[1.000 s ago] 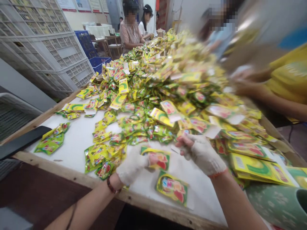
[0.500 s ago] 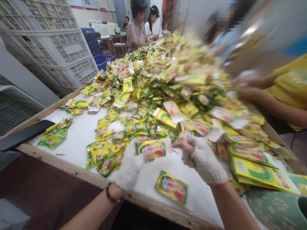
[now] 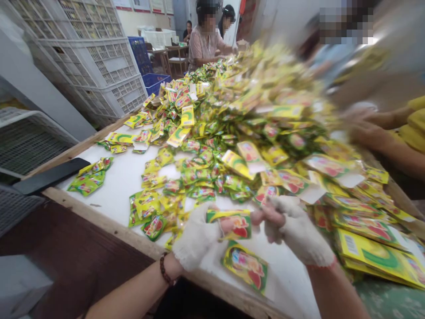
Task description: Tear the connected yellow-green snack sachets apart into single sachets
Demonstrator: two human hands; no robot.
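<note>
My left hand (image 3: 199, 237), in a fingerless white glove, grips a small flat yellow-green carton (image 3: 244, 225) with a watermelon picture, its thumb across the front. My right hand (image 3: 295, 228), gloved alike, has its fingers bent and pinched at the carton's right end; the end flap is hidden behind them. Below, a second carton (image 3: 245, 268) of the same print lies flat on the white tabletop (image 3: 292, 283). Beyond both hands, small shiny candy packets (image 3: 199, 170) lie loose.
A large heap of packets and cartons (image 3: 252, 102) covers the table's far part. Flat cartons (image 3: 375, 254) are stacked at right, beside a green flowered object (image 3: 392, 299). A black slab (image 3: 55, 175) lies on the left edge. White crates (image 3: 96, 62) stand at left. Co-workers (image 3: 206, 44) sit around the table.
The view has swung slightly left. My right fingers have come up against the carton's right end, where a white flap showed before. My left hand still holds the carton.
</note>
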